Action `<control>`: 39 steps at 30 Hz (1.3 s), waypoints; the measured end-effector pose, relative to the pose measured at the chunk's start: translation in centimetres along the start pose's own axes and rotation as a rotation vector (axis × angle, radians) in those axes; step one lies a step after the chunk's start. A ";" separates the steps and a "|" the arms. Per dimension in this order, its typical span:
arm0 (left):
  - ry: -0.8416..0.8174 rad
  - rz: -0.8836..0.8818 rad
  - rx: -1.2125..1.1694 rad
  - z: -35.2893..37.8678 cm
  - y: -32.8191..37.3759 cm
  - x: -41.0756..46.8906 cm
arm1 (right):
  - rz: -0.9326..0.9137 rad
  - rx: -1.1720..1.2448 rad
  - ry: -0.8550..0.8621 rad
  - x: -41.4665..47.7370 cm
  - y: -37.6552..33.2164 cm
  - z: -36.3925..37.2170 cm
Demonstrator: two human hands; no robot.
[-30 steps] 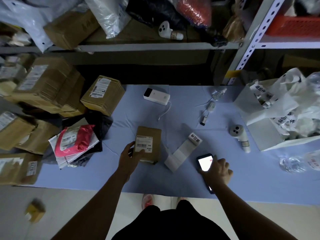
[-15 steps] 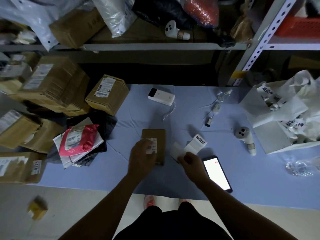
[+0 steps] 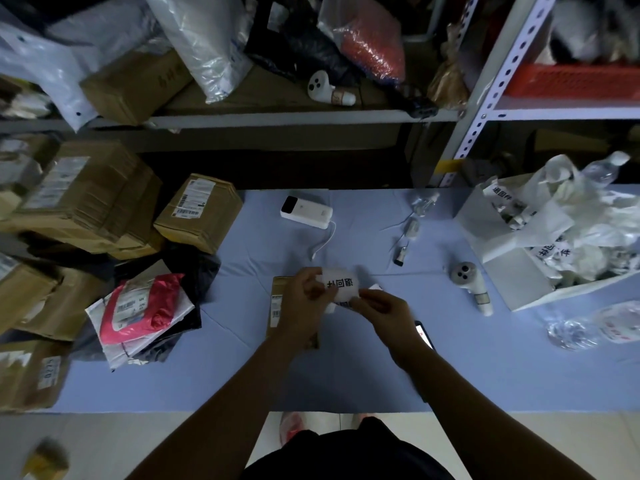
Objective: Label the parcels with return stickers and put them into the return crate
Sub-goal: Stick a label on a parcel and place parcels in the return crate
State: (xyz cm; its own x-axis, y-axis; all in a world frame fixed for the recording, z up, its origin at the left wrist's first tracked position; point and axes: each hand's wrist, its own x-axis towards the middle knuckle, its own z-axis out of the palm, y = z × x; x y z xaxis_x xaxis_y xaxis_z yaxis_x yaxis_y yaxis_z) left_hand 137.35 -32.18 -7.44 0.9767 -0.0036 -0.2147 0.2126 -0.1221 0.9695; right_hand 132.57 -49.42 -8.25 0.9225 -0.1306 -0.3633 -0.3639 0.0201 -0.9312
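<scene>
A small brown parcel [image 3: 276, 315] with a barcode label lies on the blue table [image 3: 214, 375], mostly hidden under my left hand. My left hand [image 3: 304, 299] and my right hand [image 3: 381, 308] both pinch a white sticker strip [image 3: 341, 285] printed with black characters, held above the parcel. The strip's lower end is hidden behind my right hand. More parcels wait at the left: a brown box [image 3: 201, 211] and a pink and white mailer [image 3: 138, 306].
A lit phone [image 3: 424, 336] lies just right of my right wrist. A white power bank [image 3: 306, 212], a grey handheld device [image 3: 472, 284], and a white box of crumpled sticker backing [image 3: 554, 244] sit on the table. Stacked cartons [image 3: 76, 199] crowd the left; shelves stand behind.
My right hand left the phone, picked up the sticker strip and raised it. My left hand came off the parcel's label and now grips the strip's upper end.
</scene>
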 end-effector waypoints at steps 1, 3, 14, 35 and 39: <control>0.010 0.007 -0.010 0.0 0.3 0.1 | -0.017 -0.040 -0.011 -0.2 0.0 0.1; 0.009 0.095 0.095 -0.1 0.5 0.1 | -0.058 -0.098 0.005 -0.4 -0.1 0.4; -0.222 0.462 0.586 0.0 -1.7 0.9 | -0.230 -0.271 -0.010 0.1 -0.4 0.8; -0.211 0.320 0.369 -0.7 -1.2 -0.2 | -0.323 -0.323 0.025 0.2 1.2 1.0; -0.249 0.337 0.417 -1.0 -1.4 -0.2 | -0.332 -0.323 0.021 -0.2 0.7 1.0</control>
State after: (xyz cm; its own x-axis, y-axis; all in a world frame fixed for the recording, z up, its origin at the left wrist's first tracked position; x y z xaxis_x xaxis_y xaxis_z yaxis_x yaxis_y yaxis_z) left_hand 136.89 -31.05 -8.66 0.9412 -0.3368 0.0267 -0.1870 -0.4535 0.8714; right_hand 132.28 -48.43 -8.84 0.9943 -0.0980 -0.0431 -0.0738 -0.3358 -0.9390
